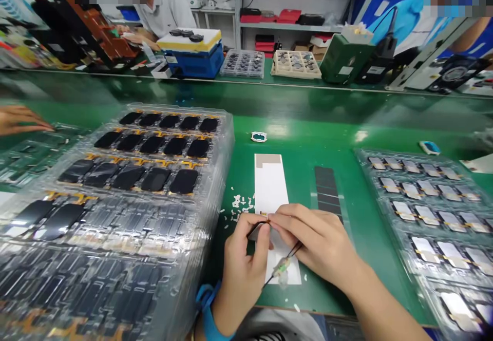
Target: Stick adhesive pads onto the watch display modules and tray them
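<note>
In the head view, my left hand (246, 256) is closed, thumb and index finger pinching a thin black-edged piece (253, 224), mostly hidden by the fingers. A small orange-gold tab shows at its end, like the flex cables on the trayed screens. My right hand (314, 235) is closed too, its fingertips meeting at that tab. Below the hands lies a white paper strip (270, 189). A small green part in clear wrapping (283, 266) hangs on dark wires under my right hand. A blue wrist strap (211, 305) circles my left wrist.
Stacked clear trays of black screens (185, 182) stand left; a tray of silver-faced screens (425, 215) lies right. White scraps (241, 203) litter the green bench beside the paper. Dark strips (326, 189) and a white frame (259, 136) lie beyond. A co-worker's hand (23, 120) is far left.
</note>
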A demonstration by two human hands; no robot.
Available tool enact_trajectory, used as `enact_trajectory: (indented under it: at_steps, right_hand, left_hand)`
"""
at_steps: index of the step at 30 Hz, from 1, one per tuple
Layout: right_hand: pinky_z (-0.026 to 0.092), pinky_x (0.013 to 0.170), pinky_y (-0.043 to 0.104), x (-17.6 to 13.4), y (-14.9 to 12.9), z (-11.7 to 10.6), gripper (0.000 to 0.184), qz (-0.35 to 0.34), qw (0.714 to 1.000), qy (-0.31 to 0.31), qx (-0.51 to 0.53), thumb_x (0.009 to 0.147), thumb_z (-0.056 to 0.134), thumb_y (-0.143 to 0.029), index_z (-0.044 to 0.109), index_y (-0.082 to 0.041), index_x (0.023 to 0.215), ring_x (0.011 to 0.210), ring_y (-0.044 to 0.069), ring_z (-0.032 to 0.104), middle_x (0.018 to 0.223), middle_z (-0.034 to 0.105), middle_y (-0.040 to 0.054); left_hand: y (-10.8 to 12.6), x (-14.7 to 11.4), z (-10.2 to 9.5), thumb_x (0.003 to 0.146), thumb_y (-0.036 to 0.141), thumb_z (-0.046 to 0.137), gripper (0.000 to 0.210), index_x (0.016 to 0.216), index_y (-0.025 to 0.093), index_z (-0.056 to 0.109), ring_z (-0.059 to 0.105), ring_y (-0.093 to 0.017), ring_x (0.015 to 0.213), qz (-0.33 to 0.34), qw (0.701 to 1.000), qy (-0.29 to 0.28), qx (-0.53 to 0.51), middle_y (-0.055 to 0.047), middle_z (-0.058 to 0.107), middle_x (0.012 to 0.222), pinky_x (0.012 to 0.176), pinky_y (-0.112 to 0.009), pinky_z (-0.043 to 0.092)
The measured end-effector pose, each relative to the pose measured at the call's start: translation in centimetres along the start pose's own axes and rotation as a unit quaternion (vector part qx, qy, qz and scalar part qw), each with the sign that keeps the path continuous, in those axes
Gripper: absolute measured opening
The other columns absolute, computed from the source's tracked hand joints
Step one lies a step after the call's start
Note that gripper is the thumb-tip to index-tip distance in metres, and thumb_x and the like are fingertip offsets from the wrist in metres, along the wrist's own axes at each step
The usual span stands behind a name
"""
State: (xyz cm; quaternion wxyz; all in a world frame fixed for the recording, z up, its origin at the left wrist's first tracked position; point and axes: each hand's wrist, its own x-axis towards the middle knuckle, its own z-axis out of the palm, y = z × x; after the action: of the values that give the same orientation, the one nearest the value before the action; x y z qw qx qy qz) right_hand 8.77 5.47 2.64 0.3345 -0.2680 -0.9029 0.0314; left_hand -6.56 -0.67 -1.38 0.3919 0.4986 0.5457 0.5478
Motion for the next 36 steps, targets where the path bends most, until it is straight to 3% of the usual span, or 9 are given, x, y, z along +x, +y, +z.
enact_trajectory:
  at_steps: [11, 15, 18, 20, 23, 26, 31, 34, 36]
  right_hand:
    - [0.047, 0.051, 0.024, 0.3, -0.5, 0.8, 0.02, 0.024, 1.0, -0.003, -0.014, 0.096, 0.046, -0.007, 0.062, -0.018, 0.095, 0.063, 0.011, 0.063, 0.086, 0.069, 0.0038]
    - [0.043, 0.048, 0.02, 0.6, 0.2, 1.1, 0.012, 0.145, 0.979, 0.022, 0.145, 0.095, 0.054, -0.015, 0.063, -0.019, 0.088, 0.056, 0.008, 0.054, 0.08, 0.064, 0.0008]
    - [0.038, 0.044, 0.02, 0.9, 1.3, 1.4, 0.011, 0.251, 0.932, 0.033, 0.258, 0.091, 0.061, -0.022, 0.066, -0.019, 0.081, 0.05, 0.007, 0.047, 0.073, 0.061, -0.0016]
    - [0.039, 0.047, 0.019, 1.1, 1.9, 2.0, 0.01, 0.292, 0.911, 0.022, 0.29, 0.086, 0.064, -0.021, 0.067, -0.019, 0.076, 0.053, 0.008, 0.051, 0.071, 0.061, -0.0018]
    - [0.044, 0.054, 0.02, 1.2, 2.4, 3.1, 0.009, 0.321, 0.897, 0.016, 0.303, 0.081, 0.066, -0.02, 0.067, -0.019, 0.072, 0.061, 0.01, 0.057, 0.07, 0.063, -0.0016]
    - [0.046, 0.058, 0.021, 1.1, 2.4, 4.0, 0.005, 0.328, 0.889, 0.008, 0.318, 0.081, 0.067, -0.021, 0.067, -0.019, 0.076, 0.066, 0.011, 0.059, 0.076, 0.065, -0.0007]
    - [0.048, 0.068, 0.025, 1.1, 2.4, 4.2, 0.006, 0.345, 0.866, -0.005, 0.362, 0.082, 0.064, -0.022, 0.067, -0.019, 0.078, 0.078, 0.014, 0.063, 0.08, 0.065, 0.0008]
    - [0.045, 0.061, 0.023, 1.2, 2.4, 3.7, 0.012, 0.357, 0.858, -0.002, 0.37, 0.082, 0.066, -0.027, 0.065, -0.018, 0.075, 0.07, 0.012, 0.059, 0.076, 0.064, 0.0006]
    - [0.039, 0.054, 0.022, 1.1, 2.2, 3.3, 0.018, 0.375, 0.835, -0.016, 0.402, 0.082, 0.07, -0.032, 0.064, -0.018, 0.074, 0.06, 0.01, 0.052, 0.07, 0.061, -0.001]
  left_hand:
    - [0.4, 0.1, -0.3, 0.101, 0.024, 0.051, 0.011, 0.097, 0.022, 0.061, 0.064, -0.013, 0.071, 0.006, 0.998, -0.019, 0.058, 0.0, 0.069, 0.083, 0.065, -0.021, 0.047]
    - [0.6, 0.2, -0.1, 0.1, 0.023, 0.051, 0.01, 0.095, 0.022, 0.06, 0.063, -0.012, 0.069, 0.021, 0.998, -0.024, 0.058, 0.001, 0.069, 0.081, 0.063, -0.019, 0.046]
    - [0.9, 0.0, -0.1, 0.098, 0.019, 0.051, 0.01, 0.093, 0.022, 0.059, 0.062, -0.011, 0.064, 0.038, 0.994, -0.082, 0.058, 0.001, 0.067, 0.076, 0.059, -0.019, 0.045]
    - [1.3, -0.1, -0.1, 0.096, 0.017, 0.05, 0.011, 0.092, 0.021, 0.059, 0.059, -0.011, 0.06, 0.057, 0.986, -0.147, 0.061, 0.001, 0.066, 0.072, 0.055, -0.02, 0.043]
    - [1.8, -0.2, 0.0, 0.094, 0.016, 0.051, 0.01, 0.089, 0.02, 0.059, 0.053, -0.011, 0.054, 0.088, 0.969, -0.216, 0.083, 0.001, 0.065, 0.07, 0.054, -0.023, 0.041]
    - [1.9, -0.2, 0.1, 0.094, 0.016, 0.051, 0.01, 0.088, 0.02, 0.058, 0.05, -0.012, 0.053, 0.097, 0.961, -0.241, 0.094, 0.001, 0.065, 0.07, 0.054, -0.025, 0.039]
    - [1.8, -0.2, -0.1, 0.096, 0.016, 0.048, 0.011, 0.092, 0.02, 0.058, 0.054, -0.011, 0.058, 0.069, 0.966, -0.24, 0.061, 0.001, 0.064, 0.074, 0.056, -0.023, 0.04]
    - [1.4, -0.5, -0.3, 0.098, 0.02, 0.049, 0.006, 0.098, 0.022, 0.055, 0.055, -0.011, 0.06, 0.032, 0.978, -0.206, 0.018, 0.001, 0.062, 0.076, 0.055, -0.022, 0.039]
    - [1.1, -0.7, -0.3, 0.1, 0.022, 0.049, 0.002, 0.1, 0.023, 0.052, 0.058, -0.011, 0.066, 0.009, 0.987, -0.159, -0.034, 0.001, 0.061, 0.079, 0.059, -0.021, 0.043]
